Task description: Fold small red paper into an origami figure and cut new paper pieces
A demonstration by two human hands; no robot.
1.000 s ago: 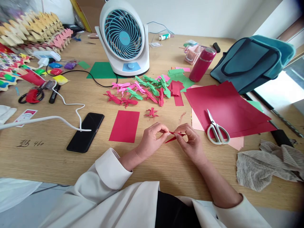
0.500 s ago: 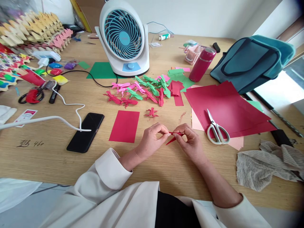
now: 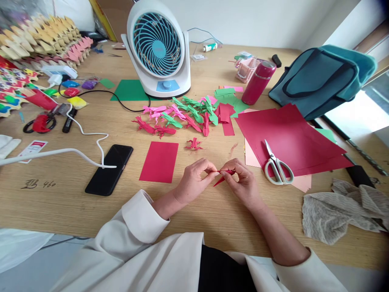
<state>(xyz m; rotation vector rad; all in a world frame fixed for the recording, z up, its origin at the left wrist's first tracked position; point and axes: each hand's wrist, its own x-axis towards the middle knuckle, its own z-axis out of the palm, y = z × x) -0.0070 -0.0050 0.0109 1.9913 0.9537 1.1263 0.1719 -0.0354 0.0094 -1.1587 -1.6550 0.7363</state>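
Note:
A small folded piece of red paper is pinched between my two hands above the table's front part. My left hand grips its left end with thumb and forefinger. At its right end, my right hand closes thumb and fingers on it; part of the paper is hidden behind them. Just beyond my hands lies a small red folded paper figure. A flat red paper rectangle rests to the left. Farther back sits a pile of green, pink and red folded paper figures.
White-handled scissors lie on large red sheets at right, near a red flask and teal bag. A fan stands behind the pile. Left are a phone and white cable; a cloth lies right.
My fingertips have drawn slightly closer together on the folded red paper, so less of it shows between them. The things on the table stay where they were.

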